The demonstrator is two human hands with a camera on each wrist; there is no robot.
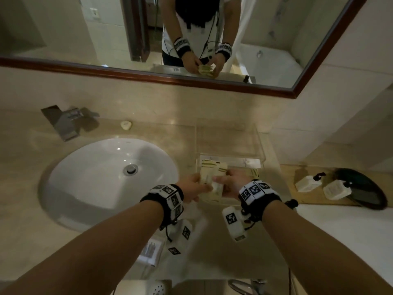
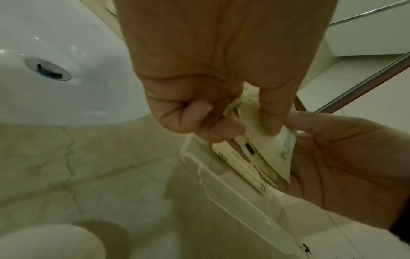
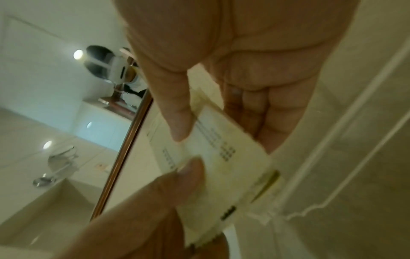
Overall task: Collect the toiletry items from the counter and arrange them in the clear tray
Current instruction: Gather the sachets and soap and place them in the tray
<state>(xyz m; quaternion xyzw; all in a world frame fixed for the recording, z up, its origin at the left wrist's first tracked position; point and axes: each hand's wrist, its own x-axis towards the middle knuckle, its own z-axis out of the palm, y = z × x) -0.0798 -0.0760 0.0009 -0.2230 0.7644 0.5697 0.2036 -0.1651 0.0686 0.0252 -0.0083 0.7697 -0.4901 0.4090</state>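
- Here, the left hand (image 1: pixel 192 185) and the right hand (image 1: pixel 231 182) meet over the near end of the clear rectangular plastic tray (image 1: pixel 260 143), which stands on the beige marble counter (image 1: pixel 32 241) just right of the white oval sink basin (image 1: pixel 106 173).
- Both hands pinch one stack of cream paper toiletry sachets with olive stripes (image 1: pixel 212 174); in the left wrist view, the left thumb and curled fingers (image 2: pixel 226 128) grip the serrated sachet ends (image 2: pixel 264 154), while the right palm (image 2: pixel 346 163) backs them.
- In the right wrist view, the right thumb (image 3: pixel 179 121) presses the stack (image 3: pixel 224 168) against the fingers behind it.
- A long white flat packet (image 1: pixel 244 161) lies inside the tray, beyond the held stack.
- The hands hide the tray's near wall in the head view.
- Far left: a chrome faucet (image 1: pixel 66 122) and a small cream soap bar (image 1: pixel 126 125).
- Near, below the left wrist: a small clear-wrapped white packet (image 1: pixel 151 250) on the counter.
- Right: two white pump bottles (image 1: pixel 308 183) lying on a wooden board (image 1: pixel 314 199), beside a dark oval dish (image 1: pixel 365 190).
- Behind: a brown-framed wall mirror (image 1: pixel 297 90) reflecting both hands.
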